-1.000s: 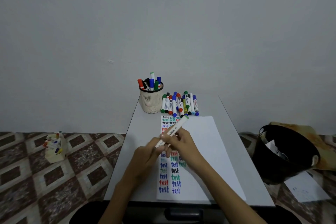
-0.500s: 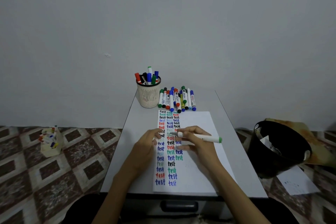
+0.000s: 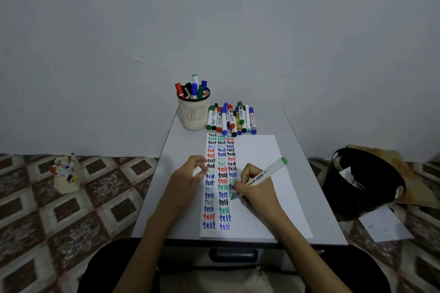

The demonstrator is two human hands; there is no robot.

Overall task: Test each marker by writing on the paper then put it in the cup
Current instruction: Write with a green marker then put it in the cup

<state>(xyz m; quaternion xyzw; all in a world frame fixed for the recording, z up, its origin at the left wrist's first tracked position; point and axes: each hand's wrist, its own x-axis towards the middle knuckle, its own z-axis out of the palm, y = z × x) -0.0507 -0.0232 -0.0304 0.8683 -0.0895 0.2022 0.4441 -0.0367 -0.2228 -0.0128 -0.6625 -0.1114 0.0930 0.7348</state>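
Closed around the green marker, the right hand is writing on the paper; the left hand is pinching its cap, needed next.

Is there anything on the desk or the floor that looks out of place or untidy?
On the desk, nothing. The loose markers lie in a rough pile beside the cup. On the floor, a sheet of paper lies loose beside the black bin, as if dropped.

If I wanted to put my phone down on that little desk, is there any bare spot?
The table is bare left of the paper, below the cup, and thinly along the right edge. The back is crowded with loose markers; both hands work mid-sheet.
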